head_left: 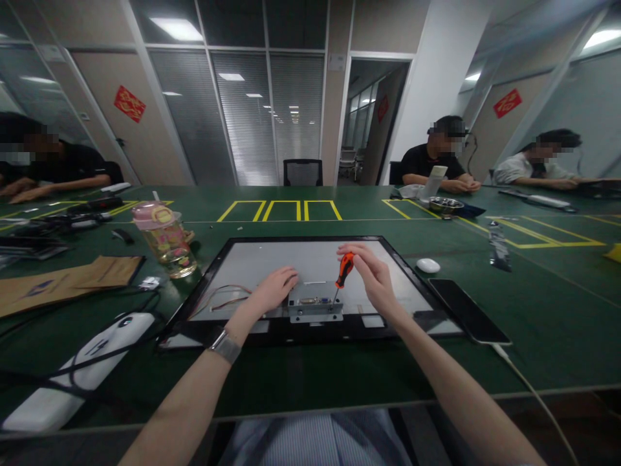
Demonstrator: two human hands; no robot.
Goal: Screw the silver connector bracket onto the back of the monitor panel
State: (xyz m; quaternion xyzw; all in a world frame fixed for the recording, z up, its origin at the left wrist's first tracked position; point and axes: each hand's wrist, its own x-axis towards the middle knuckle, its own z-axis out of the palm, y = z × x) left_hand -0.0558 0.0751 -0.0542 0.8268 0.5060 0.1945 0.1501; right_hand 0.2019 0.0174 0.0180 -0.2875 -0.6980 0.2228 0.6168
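Observation:
A flat monitor panel (252, 259) lies back-side up on the green table in front of me, with a small metal connector bracket (315, 307) near its front edge. My right hand (371, 275) is closed around an orange-handled screwdriver (343, 272), whose tip points down at the bracket. My left hand (274, 288) rests with curled fingers on the panel just left of the bracket. Thin coloured wires (220, 298) lie on the panel at the left.
A black phone (466, 310) with a cable and a white mouse-like object (427, 265) lie right of the panel. A clear jar with a pink lid (167, 239), brown paper (72, 278) and a white power bank (82, 362) lie left. Other people sit at the far sides.

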